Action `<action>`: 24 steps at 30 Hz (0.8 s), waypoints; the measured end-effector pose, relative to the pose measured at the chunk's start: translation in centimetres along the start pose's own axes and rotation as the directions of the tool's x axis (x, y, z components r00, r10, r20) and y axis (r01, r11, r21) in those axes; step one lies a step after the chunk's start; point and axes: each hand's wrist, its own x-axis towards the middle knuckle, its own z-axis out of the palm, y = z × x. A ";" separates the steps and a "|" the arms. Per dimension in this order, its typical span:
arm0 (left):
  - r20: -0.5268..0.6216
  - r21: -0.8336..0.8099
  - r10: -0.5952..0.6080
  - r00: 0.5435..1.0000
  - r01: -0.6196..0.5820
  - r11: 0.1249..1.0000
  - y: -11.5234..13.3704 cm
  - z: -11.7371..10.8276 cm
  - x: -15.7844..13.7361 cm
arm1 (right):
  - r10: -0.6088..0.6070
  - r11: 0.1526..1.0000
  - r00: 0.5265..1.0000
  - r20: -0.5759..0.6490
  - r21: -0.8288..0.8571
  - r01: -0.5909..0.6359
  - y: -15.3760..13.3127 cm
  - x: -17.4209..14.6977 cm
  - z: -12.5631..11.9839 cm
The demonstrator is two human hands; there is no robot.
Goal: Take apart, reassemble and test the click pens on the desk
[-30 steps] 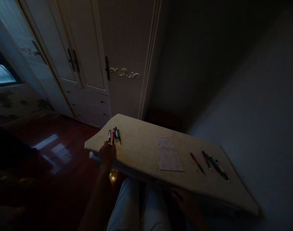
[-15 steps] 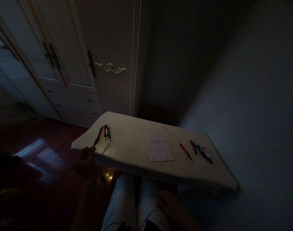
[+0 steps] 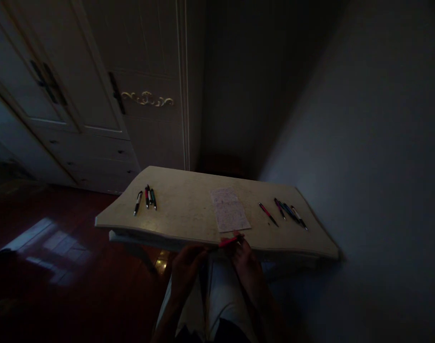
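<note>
A red pen with dark ends (image 3: 227, 242) is held level just over the table's front edge, below the paper. My right hand (image 3: 246, 265) is closed around its right part. At its left end are the pinched fingers of my left hand (image 3: 187, 265), which also seem to grip it, though the dim light blurs the contact. Beyond the pen lies a sheet of paper covered in handwriting (image 3: 231, 209). To the right of the sheet rests another red pen (image 3: 268, 214).
On the left of the pale table (image 3: 183, 205), a white-and-black pen (image 3: 137, 203) lies beside a small group of pens (image 3: 150, 197). Several more pens (image 3: 291, 214) lie at the right. A wardrobe (image 3: 149, 138) stands behind, and a wall (image 3: 381, 166) bounds the right.
My left hand has carried the red pen from the table's left side to the middle. My right hand has risen from my lap and taken hold of it. The view has shifted slightly right.
</note>
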 end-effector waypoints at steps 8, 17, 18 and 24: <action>0.338 -0.033 -0.054 0.940 0.069 0.997 0.5 0.8 -2.5 | 0.030 0.968 0.990 0.135 0.241 -0.062 -2.8 -0.6 2.3; 0.288 0.174 0.130 0.949 -0.186 0.967 -0.1 1.9 -4.7 | 0.074 0.924 0.984 0.163 0.360 -0.129 -3.0 -1.3 2.8; 0.273 0.179 0.152 0.950 -0.205 0.962 -0.1 1.9 -4.8 | 0.078 0.932 0.984 0.158 0.339 -0.129 -3.0 -1.4 2.6; 0.234 0.221 0.256 0.938 -0.308 0.925 -0.4 2.1 -4.9 | 0.071 0.933 0.988 0.140 0.340 -0.116 -2.5 -2.4 1.2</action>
